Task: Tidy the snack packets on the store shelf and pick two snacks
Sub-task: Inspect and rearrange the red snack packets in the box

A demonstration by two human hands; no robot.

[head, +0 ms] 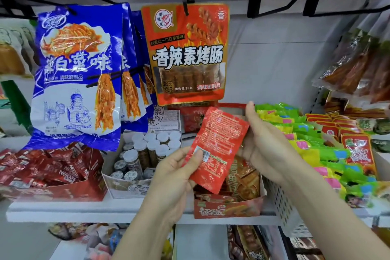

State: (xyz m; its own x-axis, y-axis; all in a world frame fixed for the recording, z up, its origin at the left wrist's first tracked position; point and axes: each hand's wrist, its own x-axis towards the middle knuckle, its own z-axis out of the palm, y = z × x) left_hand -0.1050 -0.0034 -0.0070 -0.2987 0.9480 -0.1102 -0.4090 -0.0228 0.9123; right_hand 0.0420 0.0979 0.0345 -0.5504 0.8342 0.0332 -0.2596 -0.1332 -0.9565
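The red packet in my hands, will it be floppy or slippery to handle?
The red packet looks thin and creased, so it is probably floppy and light. Its glossy film shines, so it may slip; the left hand pinches its lower edge while the right hand steadies its side.

Red packet (pixel 217 148); blue-white bags (pixel 76 78); green-yellow packs (pixel 312 139).

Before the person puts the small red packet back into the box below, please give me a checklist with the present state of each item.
1. Left hand grip on small red foil packet: ok.
2. Right hand supports packet's upper edge: ok.
3. Packet front facing outward: not ok, printed back shows.
4. Red cardboard display box below has room: cannot tell.
5. Hanging orange-red pouch clear of hands: ok.
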